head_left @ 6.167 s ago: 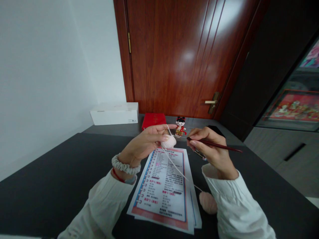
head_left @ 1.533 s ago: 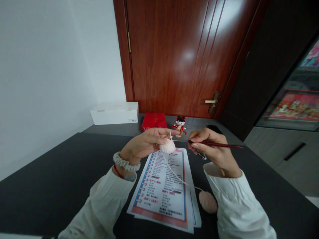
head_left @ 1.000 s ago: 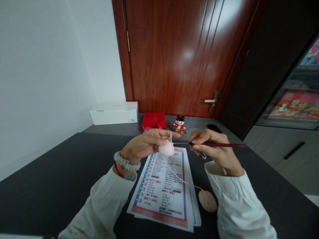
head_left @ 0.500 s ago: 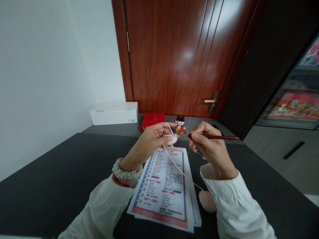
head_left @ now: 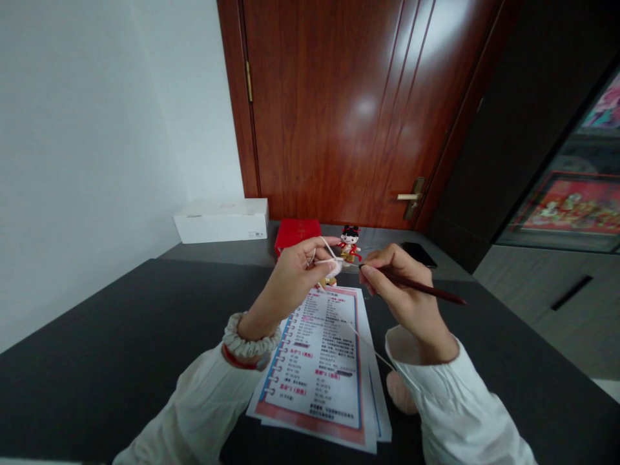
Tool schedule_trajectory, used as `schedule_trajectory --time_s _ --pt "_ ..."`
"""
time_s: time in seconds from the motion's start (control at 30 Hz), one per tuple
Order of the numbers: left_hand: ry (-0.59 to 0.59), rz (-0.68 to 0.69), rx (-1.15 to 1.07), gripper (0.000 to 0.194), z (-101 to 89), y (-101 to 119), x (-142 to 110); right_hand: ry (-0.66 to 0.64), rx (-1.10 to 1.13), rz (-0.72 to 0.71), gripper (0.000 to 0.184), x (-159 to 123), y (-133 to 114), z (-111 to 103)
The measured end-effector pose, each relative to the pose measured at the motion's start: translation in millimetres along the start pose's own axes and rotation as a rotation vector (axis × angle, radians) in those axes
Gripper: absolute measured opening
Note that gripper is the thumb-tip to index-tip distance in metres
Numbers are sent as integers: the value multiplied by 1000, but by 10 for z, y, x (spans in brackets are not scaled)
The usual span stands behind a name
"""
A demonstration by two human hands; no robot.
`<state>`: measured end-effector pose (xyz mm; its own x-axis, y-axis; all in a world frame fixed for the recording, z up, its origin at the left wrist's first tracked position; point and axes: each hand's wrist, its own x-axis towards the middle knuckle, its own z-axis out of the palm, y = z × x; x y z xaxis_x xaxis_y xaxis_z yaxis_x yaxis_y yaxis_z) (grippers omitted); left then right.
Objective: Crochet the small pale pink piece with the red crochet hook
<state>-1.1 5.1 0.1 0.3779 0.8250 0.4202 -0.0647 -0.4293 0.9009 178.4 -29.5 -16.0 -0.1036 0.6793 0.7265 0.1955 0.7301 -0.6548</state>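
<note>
My left hand (head_left: 299,267) pinches a small piece of pale crochet work (head_left: 334,267), with white yarn looped over its raised index finger. In my right hand (head_left: 403,280) is a crochet hook (head_left: 426,288) with a dark reddish handle, its thin metal tip pointing left at the crochet work. Whether the tip sits inside a stitch is too small to tell. From the left hand the yarn (head_left: 359,336) runs down across printed sheets to a pale pink yarn ball (head_left: 402,394), partly covered by my right sleeve.
Printed pattern sheets (head_left: 322,387) lie on the dark table (head_left: 145,336) between my forearms. Farther back stand a white box (head_left: 223,223), a red box (head_left: 298,232) and a small doll (head_left: 349,242) in red. A dark phone-like object (head_left: 419,254) lies behind my right hand.
My right hand has shifted slightly left, and the hook's handle end has tipped down. The dark flat object behind it shows more now. My left hand has barely moved.
</note>
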Motion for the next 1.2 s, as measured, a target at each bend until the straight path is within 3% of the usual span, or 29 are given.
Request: schedule_trajectory --time_s 0.17,0.37,0.57,0.67,0.77,0.93,1.07,1.2 --pt "120 68 142 39 33 47 20 -8 -234 -80 11 25 -110 62" --pt "187 162 368 37 35 34 -3 18 -227 -76 14 22 -128 73" --pt "241 209 471 34 64 127 22 -62 -426 -257 12 69 -190 176" --pt "185 197 356 36 89 148 25 -119 -480 -348 15 111 -120 180" --pt "92 69 66 44 106 115 10 -194 -472 -482 15 110 42 111" --pt "4 -114 -313 46 128 86 -4 -116 -648 -713 20 74 161 69" --pt "93 -72 -242 48 100 92 40 -135 -810 -605 14 79 13 146" --pt "165 18 -35 51 31 59 77 -224 -743 -493 13 61 -120 128"
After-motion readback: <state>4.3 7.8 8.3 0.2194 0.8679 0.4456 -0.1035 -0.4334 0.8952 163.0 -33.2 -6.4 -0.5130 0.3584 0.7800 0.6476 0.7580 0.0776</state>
